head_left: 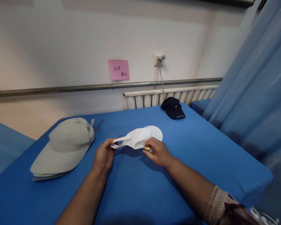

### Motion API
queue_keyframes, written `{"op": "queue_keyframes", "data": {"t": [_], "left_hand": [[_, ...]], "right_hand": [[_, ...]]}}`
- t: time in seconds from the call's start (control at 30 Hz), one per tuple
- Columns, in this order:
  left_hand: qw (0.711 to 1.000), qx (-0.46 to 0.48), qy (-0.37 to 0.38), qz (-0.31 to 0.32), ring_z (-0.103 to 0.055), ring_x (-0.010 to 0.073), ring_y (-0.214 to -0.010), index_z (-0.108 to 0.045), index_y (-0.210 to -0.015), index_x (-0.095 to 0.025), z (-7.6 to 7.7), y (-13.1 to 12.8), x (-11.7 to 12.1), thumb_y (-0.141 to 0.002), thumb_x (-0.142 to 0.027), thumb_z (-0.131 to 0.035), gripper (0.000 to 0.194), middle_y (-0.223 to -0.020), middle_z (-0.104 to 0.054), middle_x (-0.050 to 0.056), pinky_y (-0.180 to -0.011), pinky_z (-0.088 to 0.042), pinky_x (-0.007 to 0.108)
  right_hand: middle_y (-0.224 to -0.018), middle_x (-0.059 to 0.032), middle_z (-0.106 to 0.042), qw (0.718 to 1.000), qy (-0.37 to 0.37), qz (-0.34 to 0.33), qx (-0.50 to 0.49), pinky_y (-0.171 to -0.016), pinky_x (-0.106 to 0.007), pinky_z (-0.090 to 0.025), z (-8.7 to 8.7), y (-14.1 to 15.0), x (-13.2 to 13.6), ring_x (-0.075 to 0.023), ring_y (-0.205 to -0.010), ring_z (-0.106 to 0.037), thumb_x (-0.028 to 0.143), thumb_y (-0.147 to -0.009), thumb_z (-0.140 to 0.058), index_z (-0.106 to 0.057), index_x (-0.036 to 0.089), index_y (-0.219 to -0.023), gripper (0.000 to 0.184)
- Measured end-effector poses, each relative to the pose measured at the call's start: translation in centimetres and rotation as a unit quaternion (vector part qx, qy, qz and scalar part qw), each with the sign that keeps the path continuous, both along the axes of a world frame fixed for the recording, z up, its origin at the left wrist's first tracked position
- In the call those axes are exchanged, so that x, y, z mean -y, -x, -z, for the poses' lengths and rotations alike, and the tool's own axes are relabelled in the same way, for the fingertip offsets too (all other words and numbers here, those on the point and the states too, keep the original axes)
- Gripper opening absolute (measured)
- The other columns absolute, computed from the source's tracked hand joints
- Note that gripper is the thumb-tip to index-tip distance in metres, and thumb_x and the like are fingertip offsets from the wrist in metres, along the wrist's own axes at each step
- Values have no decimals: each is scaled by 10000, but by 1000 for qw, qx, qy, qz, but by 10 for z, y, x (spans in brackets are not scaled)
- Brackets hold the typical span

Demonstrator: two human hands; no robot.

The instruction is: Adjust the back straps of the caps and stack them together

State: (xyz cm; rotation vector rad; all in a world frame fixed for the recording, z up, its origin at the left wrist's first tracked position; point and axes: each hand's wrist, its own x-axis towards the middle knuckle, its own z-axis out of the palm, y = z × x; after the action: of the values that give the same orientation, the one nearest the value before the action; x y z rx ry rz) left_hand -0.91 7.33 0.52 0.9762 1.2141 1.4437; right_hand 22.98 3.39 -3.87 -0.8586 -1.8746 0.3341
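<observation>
Well, my left hand (104, 156) clamps the white cap (137, 138) by its strap, my right hand (158, 152) pinches its near edge, and stacked caps (69, 135) lie to the left

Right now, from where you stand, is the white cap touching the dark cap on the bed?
Apart: the head view shows blue sheet between the white cap and the dark cap.

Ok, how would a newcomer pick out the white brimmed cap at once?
On the blue-covered table, look between the stack of grey caps and the dark baseball cap near the radiator. The white brimmed cap is there, its strap in the left hand, the right hand at its near edge. Unlike its neighbours, it is white and hand-held.
</observation>
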Motion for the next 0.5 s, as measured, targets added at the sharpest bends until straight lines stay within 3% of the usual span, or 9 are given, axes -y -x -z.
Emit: {"op": "queue_keyframes", "data": {"t": [0.1,0.2,0.3,0.33,0.4,0.47,0.5], "left_hand": [[999,22,-3,-42,-609,183,-664,-540,-564,-192,1,10,-10,-603,-366,-627,199,-679,-645,42,-648,-514,308],[996,23,-33,-82,-625,161,-738,-589,-683,-187,0,8,-3,-692,-378,-622,194,-852,-683,43,-695,-513,281],[981,-79,-152,-91,-623,144,-781,-648,-828,-204,-4,-1,20,-804,-356,-609,159,-965,-686,25,-779,-511,280],[966,-149,-201,-59,-629,156,-782,-662,-842,-209,-5,-6,29,-825,-340,-604,144,-945,-691,26,-797,-514,298],[919,-296,-244,92,-653,191,-793,-701,-861,-218,-3,-19,46,-834,-305,-613,127,-885,-711,39,-816,-523,336],[871,-374,-202,246,-681,231,-855,-729,-976,-225,4,-38,60,-813,-288,-648,193,-957,-737,70,-832,-533,366],[868,-378,-173,271,-682,259,-936,-707,-1104,-223,10,-49,64,-792,-289,-678,319,-1067,-730,97,-872,-532,393]], "right_hand": [[-870,-37,-632,999,8,-22,44,-718,-291,-452,0,4,2,-175,-786,-569,262,-879,-658,-589,209,-943,108],[-889,-39,-645,996,35,-47,72,-717,-287,-452,0,9,5,-172,-793,-578,310,-894,-660,-608,206,-966,136],[-866,-29,-647,997,66,-8,27,-698,-280,-455,1,10,4,-162,-757,-579,309,-897,-649,-622,204,-993,145],[-845,-22,-643,997,77,19,-6,-684,-276,-456,2,9,2,-155,-728,-574,308,-893,-648,-624,203,-993,147],[-824,-14,-635,989,95,76,-81,-662,-273,-465,3,8,-1,-144,-682,-566,317,-884,-649,-622,203,-986,156],[-843,-19,-636,978,97,114,-145,-666,-275,-486,3,9,0,-145,-687,-580,330,-876,-654,-614,204,-982,170],[-858,-23,-637,975,91,119,-166,-674,-277,-497,1,11,2,-148,-702,-593,327,-871,-656,-609,205,-984,172]]}}
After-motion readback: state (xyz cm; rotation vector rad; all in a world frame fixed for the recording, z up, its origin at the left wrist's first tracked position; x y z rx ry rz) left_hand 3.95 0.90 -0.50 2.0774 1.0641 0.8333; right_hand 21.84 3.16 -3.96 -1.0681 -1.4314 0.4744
